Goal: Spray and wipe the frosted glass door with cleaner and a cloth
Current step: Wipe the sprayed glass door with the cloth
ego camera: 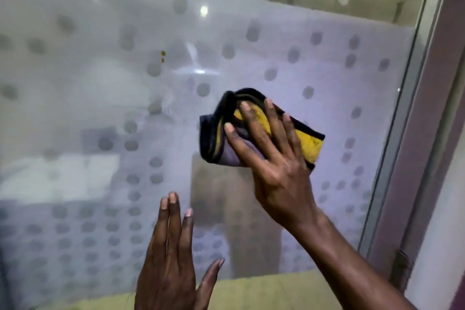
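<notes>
On the glass, mid-right, the right hand (279,171) pins the folded cloth (312,143) flat against the door (100,108). Its fingers (275,128) are spread and pretty much straight, pressing, not clutching. The left hand (168,259) is lower down, fingers straight and holding nothing; can't tell if it's actually touching the glass. Imo keep even pressure w/ the whole palm, overlap your passes, and work out toward the frame (427,133).

My left hand (168,267), bare, seen down to the wrist, my right hand (274,166), bare too, with a long uncovered forearm (352,259), short trimmed nails (229,128) on both
</notes>
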